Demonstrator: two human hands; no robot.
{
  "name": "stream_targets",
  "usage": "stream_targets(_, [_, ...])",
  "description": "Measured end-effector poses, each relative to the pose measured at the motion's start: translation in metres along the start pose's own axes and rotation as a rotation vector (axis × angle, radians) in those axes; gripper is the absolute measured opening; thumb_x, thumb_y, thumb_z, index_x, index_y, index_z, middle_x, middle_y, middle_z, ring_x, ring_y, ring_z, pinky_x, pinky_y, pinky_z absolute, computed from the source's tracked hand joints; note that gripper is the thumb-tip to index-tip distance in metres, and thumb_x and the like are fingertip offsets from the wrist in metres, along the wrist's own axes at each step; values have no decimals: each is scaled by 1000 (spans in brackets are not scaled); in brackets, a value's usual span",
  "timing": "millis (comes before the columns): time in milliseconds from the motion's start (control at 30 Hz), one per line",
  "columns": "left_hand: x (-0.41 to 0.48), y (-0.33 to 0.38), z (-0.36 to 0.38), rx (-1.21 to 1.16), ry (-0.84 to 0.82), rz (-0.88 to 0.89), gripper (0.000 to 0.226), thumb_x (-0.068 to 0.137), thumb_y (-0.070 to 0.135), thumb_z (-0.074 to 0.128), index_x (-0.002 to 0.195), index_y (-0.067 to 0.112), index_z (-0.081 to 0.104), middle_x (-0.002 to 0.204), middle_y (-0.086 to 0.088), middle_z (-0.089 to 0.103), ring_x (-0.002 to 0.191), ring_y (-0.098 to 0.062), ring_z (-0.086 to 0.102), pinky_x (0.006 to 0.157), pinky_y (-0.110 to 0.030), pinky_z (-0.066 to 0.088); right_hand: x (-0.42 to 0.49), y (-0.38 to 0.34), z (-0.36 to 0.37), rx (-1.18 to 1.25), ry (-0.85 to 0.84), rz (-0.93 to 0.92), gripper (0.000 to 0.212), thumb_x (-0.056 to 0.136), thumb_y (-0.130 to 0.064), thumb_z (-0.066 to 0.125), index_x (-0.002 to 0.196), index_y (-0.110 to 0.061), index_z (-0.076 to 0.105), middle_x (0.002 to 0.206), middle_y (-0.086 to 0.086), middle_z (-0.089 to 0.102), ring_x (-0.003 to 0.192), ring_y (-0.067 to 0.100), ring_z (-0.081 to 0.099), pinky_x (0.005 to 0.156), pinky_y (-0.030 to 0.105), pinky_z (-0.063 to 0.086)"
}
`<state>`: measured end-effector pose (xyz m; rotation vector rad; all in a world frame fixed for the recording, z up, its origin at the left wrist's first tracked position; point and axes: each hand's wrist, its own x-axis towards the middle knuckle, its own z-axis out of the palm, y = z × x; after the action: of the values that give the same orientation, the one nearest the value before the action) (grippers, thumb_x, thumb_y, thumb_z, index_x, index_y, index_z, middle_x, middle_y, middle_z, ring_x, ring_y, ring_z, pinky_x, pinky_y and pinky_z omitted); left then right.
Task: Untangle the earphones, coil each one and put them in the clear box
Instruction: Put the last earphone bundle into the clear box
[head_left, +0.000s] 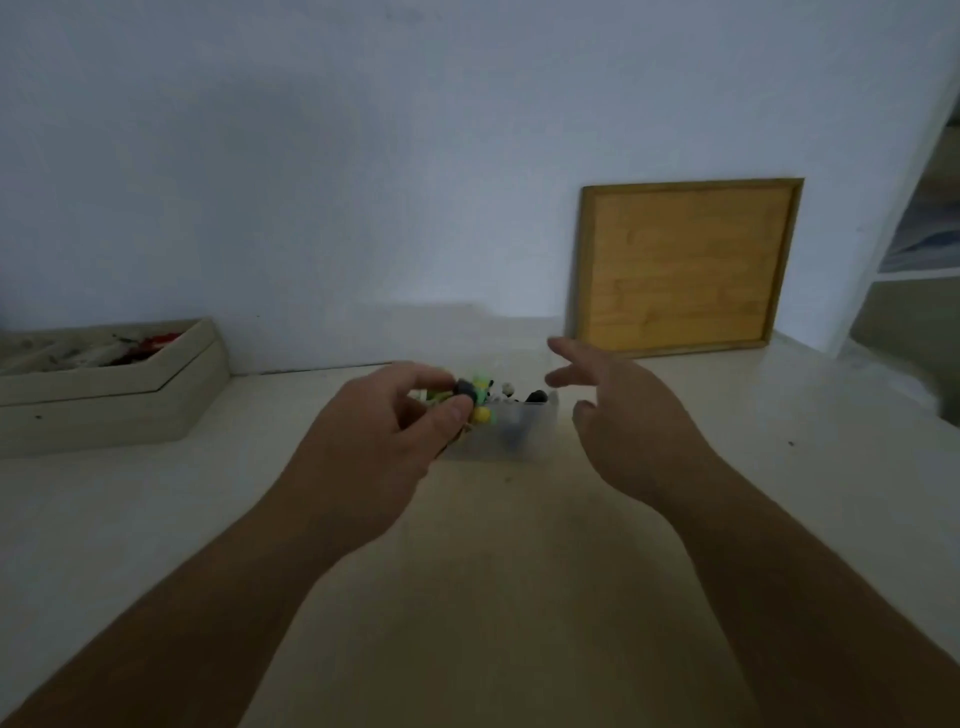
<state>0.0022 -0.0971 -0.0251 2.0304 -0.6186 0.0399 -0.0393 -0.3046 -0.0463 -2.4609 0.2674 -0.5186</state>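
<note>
Pale, bare wall (363, 156) fills the far half of the view, and below it one off-white table (493, 545) runs from the near edge to the wall. At the far right, one wooden tray (685, 265) with a raised rim stands on its edge and leans against the wall. At the far left, one shallow beige box (156, 410) sits on the table close to the wall, holding a blurred jumble of white and red bits that cannot be counted. Two bare forearms reach in from the near corners. The left hand (379, 426) is left of centre with its fingers curled and its thumb pressed forward, pinching a small bundle of earphones (480, 397) at its fingertips. The right hand (628, 421) is right of centre, apart from the left, with its fingers spread and loosely straight, holding nothing and touching nothing that can be seen. Between the two hands one clear box (519, 436) stands on the table, low and hazy, just beyond the left fingertips. The bundle is held over the left end of that box; green, yellow and black parts show in it, but blur hides how many earphones it makes up. One black piece (536, 397) and one white piece (506, 389) show at the box's far side, most likely inside it, though the blur leaves that unsure.
</note>
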Motion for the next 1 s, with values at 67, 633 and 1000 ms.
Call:
stream_targets(67, [15, 10, 5, 90, 14, 72, 23, 93, 37, 60, 113, 29, 67, 86, 6, 72, 77, -13, 68, 78, -41, 59, 0, 1, 7, 33, -56, -21, 77, 92, 1, 46, 153, -38, 20, 131, -11, 57, 94, -1, 50, 67, -1, 36])
stream_targets(633, [92, 8, 70, 647, -35, 176, 31, 88, 48, 67, 105, 22, 73, 82, 5, 56, 77, -12, 53, 64, -25, 33, 1, 1, 3, 199, -15, -22, 77, 89, 8, 43, 151, -37, 30, 141, -3, 41, 111, 13, 57, 97, 32, 48])
stream_targets(1000, [51, -7, 20, 468, -76, 323, 50, 87, 24, 71, 135, 28, 58, 117, 15, 69, 101, 2, 61, 94, -15, 39, 1, 4, 0, 290, 102, 6, 84, 88, 1, 57, 147, -50, 25, 146, -11, 34, 102, 7, 59, 72, 14, 46])
